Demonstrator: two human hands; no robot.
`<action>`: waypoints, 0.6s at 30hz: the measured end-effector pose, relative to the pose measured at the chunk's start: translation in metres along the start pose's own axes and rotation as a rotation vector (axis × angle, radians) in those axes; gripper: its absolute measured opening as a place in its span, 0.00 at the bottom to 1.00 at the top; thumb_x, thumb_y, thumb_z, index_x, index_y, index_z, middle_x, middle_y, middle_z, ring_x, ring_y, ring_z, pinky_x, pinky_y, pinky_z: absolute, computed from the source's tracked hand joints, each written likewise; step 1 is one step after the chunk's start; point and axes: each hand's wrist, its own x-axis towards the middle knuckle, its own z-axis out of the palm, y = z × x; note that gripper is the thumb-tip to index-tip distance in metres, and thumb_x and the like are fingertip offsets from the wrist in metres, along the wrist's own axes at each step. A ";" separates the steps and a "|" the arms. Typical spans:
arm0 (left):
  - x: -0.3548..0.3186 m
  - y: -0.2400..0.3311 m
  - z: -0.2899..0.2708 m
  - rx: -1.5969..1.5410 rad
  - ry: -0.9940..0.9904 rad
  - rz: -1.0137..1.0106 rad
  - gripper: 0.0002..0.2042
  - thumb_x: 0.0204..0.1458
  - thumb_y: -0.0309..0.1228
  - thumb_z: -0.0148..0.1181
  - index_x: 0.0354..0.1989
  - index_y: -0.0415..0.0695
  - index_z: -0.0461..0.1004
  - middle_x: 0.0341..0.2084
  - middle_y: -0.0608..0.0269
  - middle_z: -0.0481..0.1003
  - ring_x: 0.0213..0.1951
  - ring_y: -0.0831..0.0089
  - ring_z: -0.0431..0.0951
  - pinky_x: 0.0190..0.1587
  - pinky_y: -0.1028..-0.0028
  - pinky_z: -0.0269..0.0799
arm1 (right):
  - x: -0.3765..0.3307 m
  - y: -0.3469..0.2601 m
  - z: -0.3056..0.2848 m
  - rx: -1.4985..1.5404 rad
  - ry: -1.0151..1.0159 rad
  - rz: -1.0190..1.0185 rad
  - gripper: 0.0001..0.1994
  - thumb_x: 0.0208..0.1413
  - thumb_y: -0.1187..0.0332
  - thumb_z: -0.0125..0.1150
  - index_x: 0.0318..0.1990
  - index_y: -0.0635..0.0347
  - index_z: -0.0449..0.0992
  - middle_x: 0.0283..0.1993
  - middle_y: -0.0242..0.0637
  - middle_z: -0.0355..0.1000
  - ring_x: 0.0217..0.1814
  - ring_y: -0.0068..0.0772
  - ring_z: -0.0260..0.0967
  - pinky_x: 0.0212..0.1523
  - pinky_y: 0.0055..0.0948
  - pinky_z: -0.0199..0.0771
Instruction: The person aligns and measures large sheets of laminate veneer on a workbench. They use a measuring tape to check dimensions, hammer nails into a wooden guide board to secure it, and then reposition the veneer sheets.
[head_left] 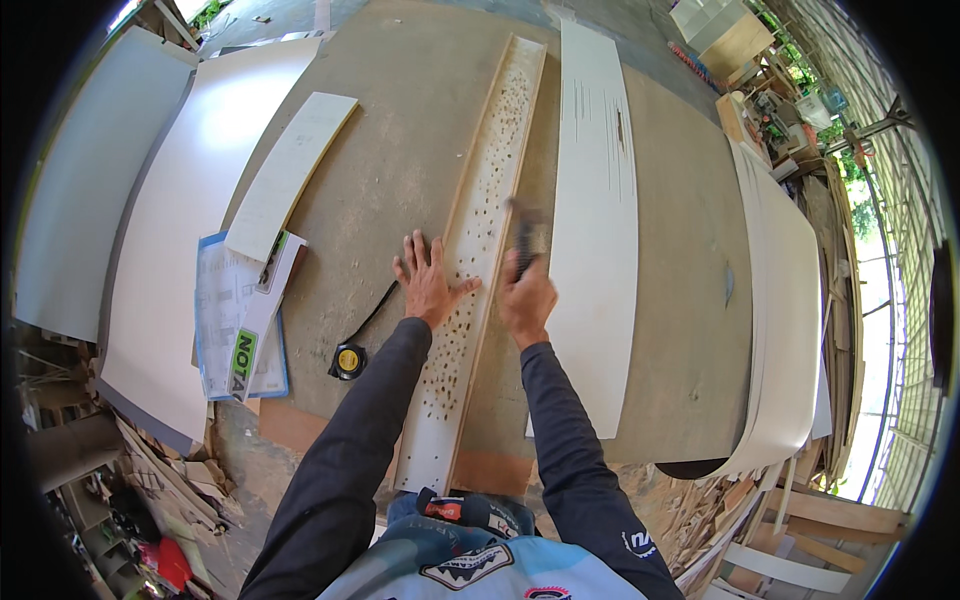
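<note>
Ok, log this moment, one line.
left hand: thumb over spotted white board; right hand: holding blurred hammer-like tool; tape measure: on table

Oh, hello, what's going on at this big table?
A person is bent over a long, narrow white board with dark spots all along it. The left hand is open, fingers spread at the board's left edge, thumb reaching over it. The right hand grips a dark tool, hammer-like but too blurred to name surely. A tape measure lies to the left, and a wider white panel lies to the right on the table.
</note>
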 end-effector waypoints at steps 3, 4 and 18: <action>0.001 -0.008 0.000 0.010 -0.016 -0.017 0.52 0.44 0.65 0.60 0.68 0.38 0.50 0.71 0.37 0.39 0.73 0.45 0.32 0.68 0.41 0.26 | -0.001 0.005 0.003 -0.116 -0.311 0.015 0.21 0.60 0.50 0.53 0.35 0.63 0.71 0.25 0.54 0.75 0.27 0.62 0.73 0.31 0.55 0.70; 0.000 -0.014 0.001 0.020 -0.018 -0.026 0.52 0.44 0.65 0.60 0.68 0.38 0.50 0.71 0.37 0.39 0.73 0.45 0.32 0.68 0.41 0.26 | 0.001 -0.004 -0.001 -0.061 -0.309 0.030 0.21 0.60 0.50 0.53 0.35 0.64 0.71 0.26 0.54 0.75 0.28 0.62 0.73 0.31 0.56 0.70; 0.001 -0.013 0.004 -0.003 -0.013 -0.030 0.51 0.44 0.64 0.61 0.68 0.38 0.51 0.71 0.38 0.38 0.73 0.46 0.31 0.67 0.40 0.25 | 0.028 0.006 0.006 -0.064 -0.357 0.089 0.25 0.59 0.46 0.52 0.30 0.65 0.74 0.27 0.57 0.74 0.32 0.62 0.73 0.35 0.55 0.70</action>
